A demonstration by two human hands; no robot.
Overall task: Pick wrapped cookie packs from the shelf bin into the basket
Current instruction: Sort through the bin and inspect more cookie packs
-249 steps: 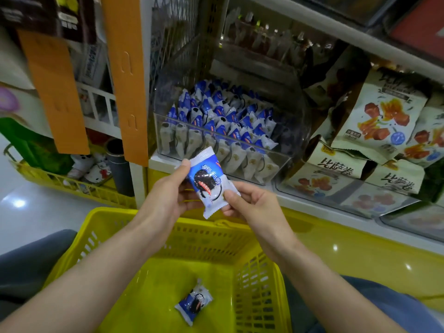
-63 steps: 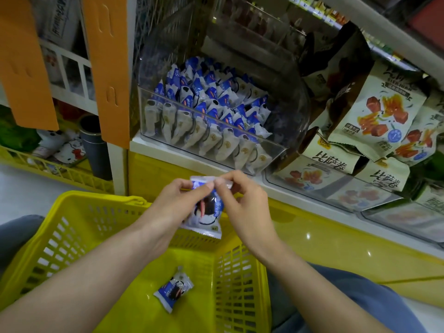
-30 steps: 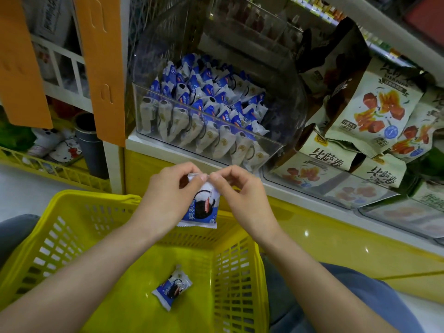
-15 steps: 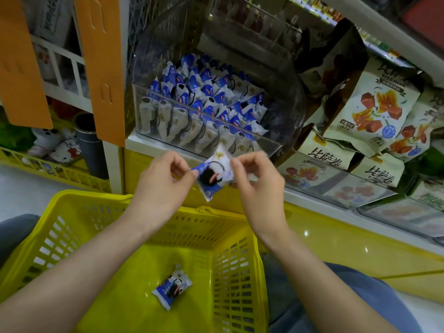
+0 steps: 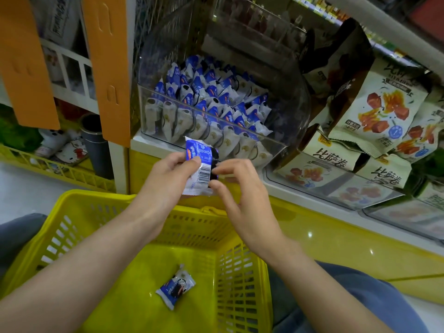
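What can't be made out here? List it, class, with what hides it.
Head view:
- Cookie pack front: turned away, barcode side showing.
- Its small print: too small.
- Bin lower packs: buried under others.
- Basket near rim: covered by forearms, cut by bottom edge.
- Right hand grip: unclear.

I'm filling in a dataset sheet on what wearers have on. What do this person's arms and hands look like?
Both forearms are bare as far as the picture reaches, and no sleeve edge is in view. The left hand and the right hand wear no gloves. No ring, watch or bracelet shows on the visible fingers or wrists.
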